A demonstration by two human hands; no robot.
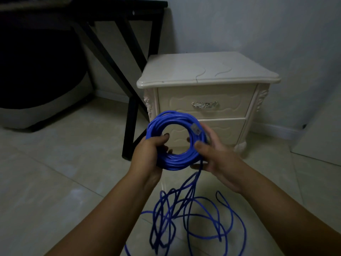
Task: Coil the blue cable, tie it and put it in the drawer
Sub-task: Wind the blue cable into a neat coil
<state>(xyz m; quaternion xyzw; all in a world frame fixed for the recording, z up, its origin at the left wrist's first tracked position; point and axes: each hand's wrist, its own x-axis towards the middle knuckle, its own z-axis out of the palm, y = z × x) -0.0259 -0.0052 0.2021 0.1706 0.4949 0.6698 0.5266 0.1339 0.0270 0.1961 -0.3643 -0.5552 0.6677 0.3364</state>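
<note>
Here, blue cable coil (175, 161), left hand (147, 154) gripping left rim, right hand (219, 159) pinching right rim

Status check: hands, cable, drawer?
Left hand and right hand grip blue cable, opposite sides. Part coiled, tangle on floor. Top drawer shut.

L hand (149, 154), R hand (219, 159) both grip coil (175, 163).

One cam, head-worn, wide-angle, edges bowed. Faces fwd and down at the floor (55, 182). Left hand (147, 153) and right hand (218, 160) sit close to lens, centre frame, both reaching in from 6 o'clock. Nightstand (206, 71) near, at 12 o'clock, wall (258, 24) behind.
</note>
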